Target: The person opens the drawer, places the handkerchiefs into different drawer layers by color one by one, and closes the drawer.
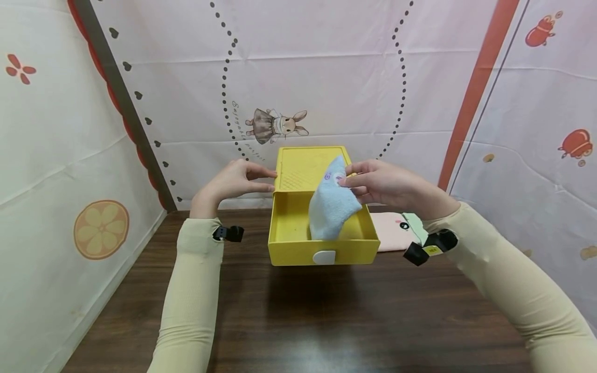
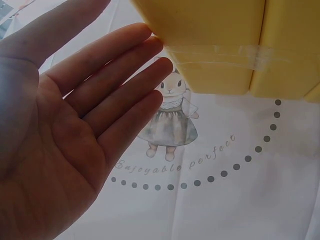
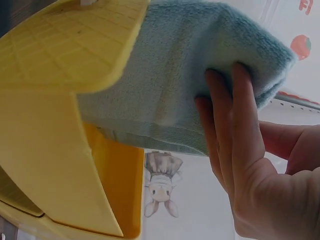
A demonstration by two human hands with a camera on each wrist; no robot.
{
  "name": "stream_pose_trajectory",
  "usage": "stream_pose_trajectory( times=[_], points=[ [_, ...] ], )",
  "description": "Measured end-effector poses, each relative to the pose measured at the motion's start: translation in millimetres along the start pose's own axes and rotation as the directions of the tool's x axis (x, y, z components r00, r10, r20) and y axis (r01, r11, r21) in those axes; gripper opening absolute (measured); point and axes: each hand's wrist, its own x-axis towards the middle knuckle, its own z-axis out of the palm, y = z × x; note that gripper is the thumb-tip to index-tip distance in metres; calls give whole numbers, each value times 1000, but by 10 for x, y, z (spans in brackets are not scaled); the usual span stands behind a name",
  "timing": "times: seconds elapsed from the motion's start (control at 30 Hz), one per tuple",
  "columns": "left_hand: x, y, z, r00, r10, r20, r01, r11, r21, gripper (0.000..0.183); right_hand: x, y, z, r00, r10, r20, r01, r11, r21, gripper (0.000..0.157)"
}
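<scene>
A yellow drawer box (image 1: 308,163) stands on the table with its top drawer (image 1: 294,254) pulled out, a white knob (image 1: 324,257) on the front. My right hand (image 1: 396,186) pinches a light blue towel (image 1: 328,207) with small purple marks by its upper edge. The towel hangs folded, its lower end inside the drawer. In the right wrist view the thumb is behind the towel (image 3: 160,60) and the fingers press its near face. My left hand (image 1: 235,181) touches the box's left side with straight fingertips; the left wrist view shows its open palm (image 2: 55,145) beside the yellow wall (image 2: 210,30).
To the right of the box, a pink and green cloth (image 1: 389,233) with a cartoon eye lies on the dark wooden table (image 1: 308,316), partly behind the right wrist. A printed white curtain (image 1: 317,77) with a rabbit figure rises behind the box and along both sides.
</scene>
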Motion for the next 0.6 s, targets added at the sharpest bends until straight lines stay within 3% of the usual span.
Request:
stream_pose_trajectory(
  times=[0.27, 0.5, 0.6],
  points=[
    [-3, -8, 0, 1000, -1, -2, 1, 1000, -12, 42, 13, 28, 4, 998, -13, 63, 10, 999, 51, 23],
    [-2, -8, 4, 1000, 3, -3, -3, 1000, -16, 44, 46, 34, 43, 992, -50, 119, 27, 981, 190, 31],
    [-3, -6, 5, 1000, 1, -2, -1, 1000, -23, 44, 63, 41, 37, 993, -32, 116, 11, 984, 178, 30]
  ],
)
